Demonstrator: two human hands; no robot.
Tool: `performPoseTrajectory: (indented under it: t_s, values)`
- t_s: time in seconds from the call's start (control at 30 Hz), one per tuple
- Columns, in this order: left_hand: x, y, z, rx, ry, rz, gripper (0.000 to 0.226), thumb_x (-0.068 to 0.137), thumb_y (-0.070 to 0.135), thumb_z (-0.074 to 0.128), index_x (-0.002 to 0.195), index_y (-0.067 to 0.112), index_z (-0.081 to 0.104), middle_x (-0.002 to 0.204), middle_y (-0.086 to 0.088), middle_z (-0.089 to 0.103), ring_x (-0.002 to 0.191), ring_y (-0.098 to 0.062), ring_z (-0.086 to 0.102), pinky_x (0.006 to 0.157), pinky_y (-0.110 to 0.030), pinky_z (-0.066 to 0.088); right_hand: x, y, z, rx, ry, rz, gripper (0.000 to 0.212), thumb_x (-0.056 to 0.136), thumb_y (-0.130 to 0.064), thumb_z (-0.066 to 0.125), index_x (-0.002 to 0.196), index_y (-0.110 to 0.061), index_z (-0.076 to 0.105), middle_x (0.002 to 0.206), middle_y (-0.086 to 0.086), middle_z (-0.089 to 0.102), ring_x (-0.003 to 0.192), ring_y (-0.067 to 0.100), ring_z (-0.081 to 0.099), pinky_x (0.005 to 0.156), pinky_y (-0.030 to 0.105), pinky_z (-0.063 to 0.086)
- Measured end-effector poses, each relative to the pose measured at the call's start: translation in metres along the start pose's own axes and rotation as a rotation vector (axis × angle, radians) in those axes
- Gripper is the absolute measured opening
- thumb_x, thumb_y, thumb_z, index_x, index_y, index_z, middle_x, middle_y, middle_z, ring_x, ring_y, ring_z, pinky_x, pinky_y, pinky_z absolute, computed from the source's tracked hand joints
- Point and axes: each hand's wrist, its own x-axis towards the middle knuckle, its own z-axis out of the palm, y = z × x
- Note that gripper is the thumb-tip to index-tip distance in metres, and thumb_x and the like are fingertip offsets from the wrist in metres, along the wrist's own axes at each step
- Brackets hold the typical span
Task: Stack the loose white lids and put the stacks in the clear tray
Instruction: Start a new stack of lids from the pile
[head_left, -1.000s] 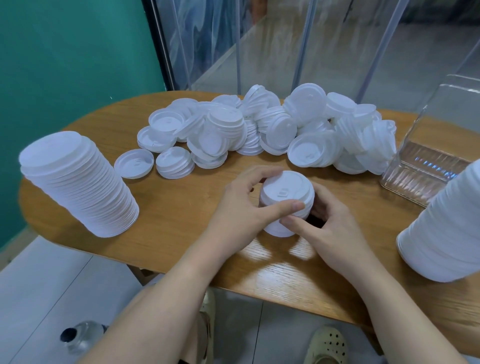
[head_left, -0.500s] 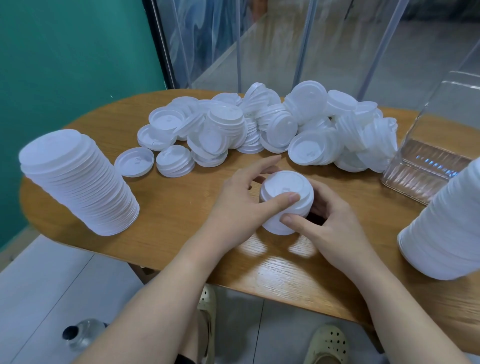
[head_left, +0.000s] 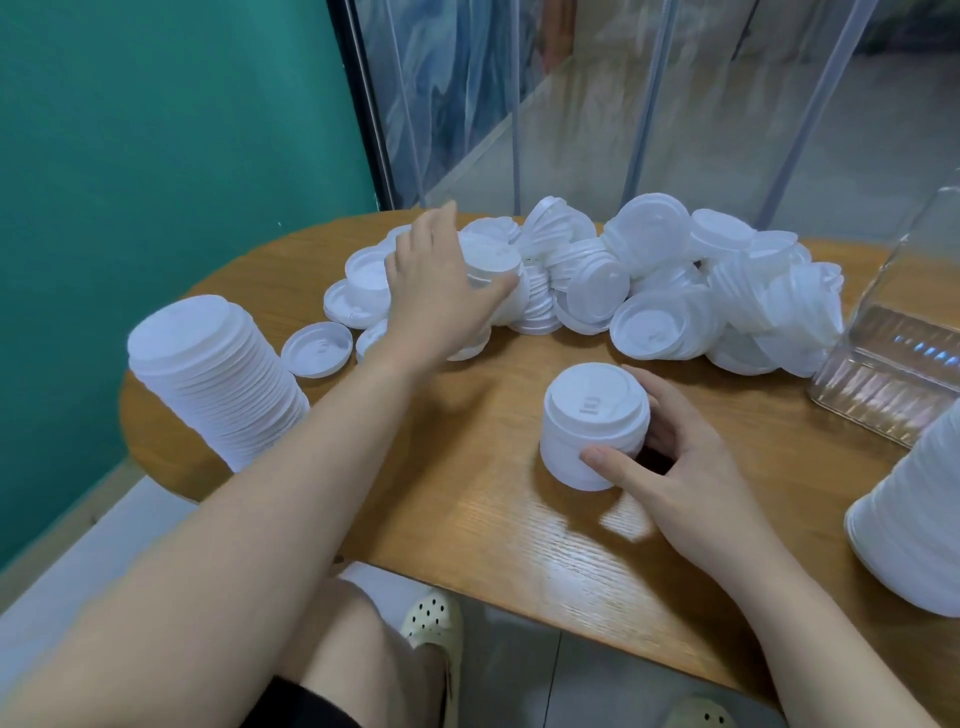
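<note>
On the table (head_left: 467, 530), my hands worked a heap of white lids (head_left: 649, 291).

At its far right sat the clear tray (head_left: 893, 364); tall stacks stood at left (head_left: 218, 379) and right (head_left: 914, 525). My left hand (head_left: 436, 291), fingers spread, reached onto the heap and curled round a short pile (head_left: 493, 270); whether it gripped, I couldn't tell. My right hand (head_left: 680, 467) held a small stack (head_left: 592, 426) near me.
</note>
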Motion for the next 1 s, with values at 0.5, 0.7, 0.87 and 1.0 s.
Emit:
performPoseTrajectory:
  t_s: [0.5, 0.7, 0.87, 1.0]
  values:
    - [0.020, -0.008, 0.004, -0.029, -0.004, -0.122, 0.075, 0.075, 0.073, 0.073, 0.132, 0.027, 0.060, 0.135, 0.005, 0.056, 0.131, -0.024, 0.044, 0.105, -0.043, 0.033, 0.013, 0.000, 0.006, -0.037, 0.010, -0.026, 0.071, 0.074, -0.021, 0.093, 0.118, -0.059, 0.052, 0.114, -0.040, 0.064, 0.111, -0.011, 0.062, 0.086, 0.006, 0.047]
    - [-0.023, -0.005, -0.025, -0.437, 0.025, -0.126, 0.063, 0.073, 0.058, 0.083, 0.125, 0.033, 0.059, 0.118, 0.023, 0.060, 0.116, -0.002, 0.054, 0.107, -0.033, 0.045, 0.017, -0.001, 0.007, -0.054, 0.003, -0.003, 0.072, 0.075, -0.026, 0.091, 0.122, -0.060, 0.048, 0.115, -0.045, 0.059, 0.111, -0.014, 0.059, 0.084, 0.002, 0.045]
    - [-0.067, 0.000, -0.032, -0.546, -0.056, -0.087, 0.066, 0.076, 0.050, 0.086, 0.133, 0.035, 0.056, 0.124, 0.027, 0.059, 0.115, 0.013, 0.053, 0.089, -0.006, 0.042, 0.021, 0.000, 0.008, -0.066, -0.009, -0.004, 0.072, 0.076, -0.028, 0.091, 0.129, -0.056, 0.049, 0.117, -0.043, 0.060, 0.112, -0.013, 0.059, 0.085, 0.003, 0.045]
    - [-0.088, 0.009, -0.025, -0.569, -0.269, 0.006, 0.066, 0.073, 0.047, 0.088, 0.132, 0.039, 0.058, 0.126, 0.026, 0.061, 0.118, 0.015, 0.051, 0.088, 0.000, 0.039, 0.023, -0.003, 0.011, -0.057, 0.002, -0.005, 0.074, 0.077, -0.028, 0.090, 0.136, -0.048, 0.051, 0.118, -0.035, 0.065, 0.111, -0.008, 0.063, 0.086, 0.009, 0.050]
